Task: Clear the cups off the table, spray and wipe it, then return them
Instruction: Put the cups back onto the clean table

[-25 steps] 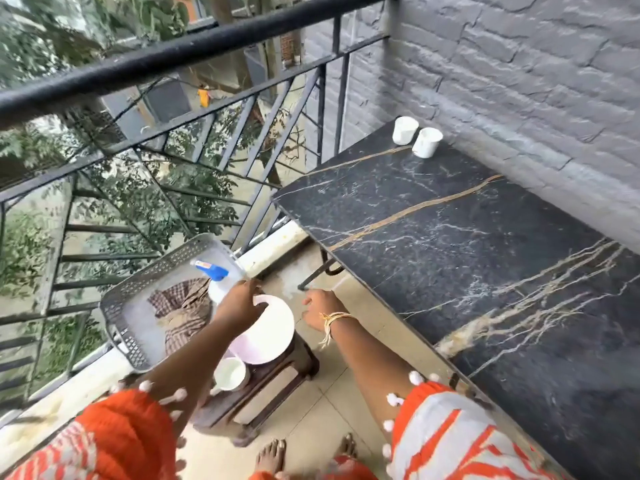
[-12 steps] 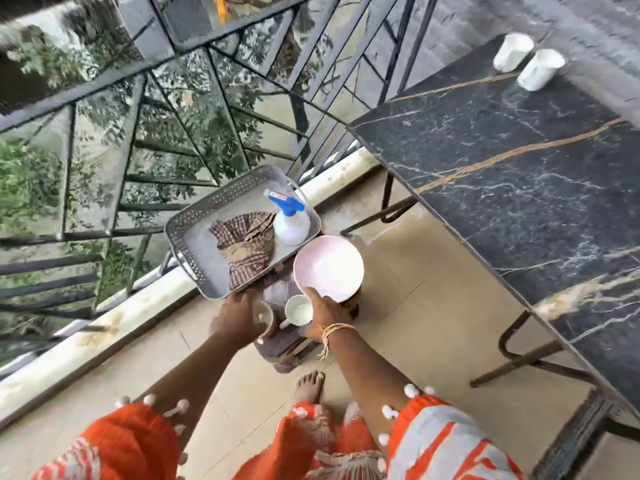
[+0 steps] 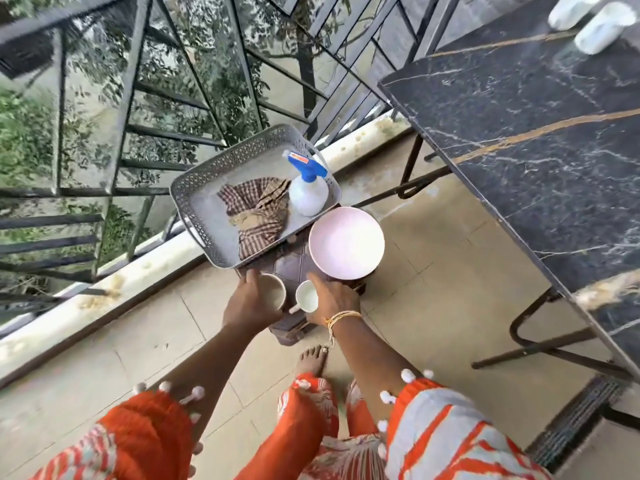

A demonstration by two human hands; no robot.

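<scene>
Gripping beige cup (image 3: 273, 291), left hand (image 3: 247, 304); right hand (image 3: 334, 299) on white cup (image 3: 306, 296)

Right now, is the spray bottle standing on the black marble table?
No, the spray bottle stands in the grey tray beside the checked cloth, apart from the table.

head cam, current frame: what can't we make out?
- Two white cups on the marble table: blurred, one cut by the top edge; contents unreadable.
- Left hand covers the near side of the brown cup; grip unclear.
- Right hand hides part of the small white cup; contact uncertain.
- Stool: mostly hidden under the tray and pink bowl.
</scene>
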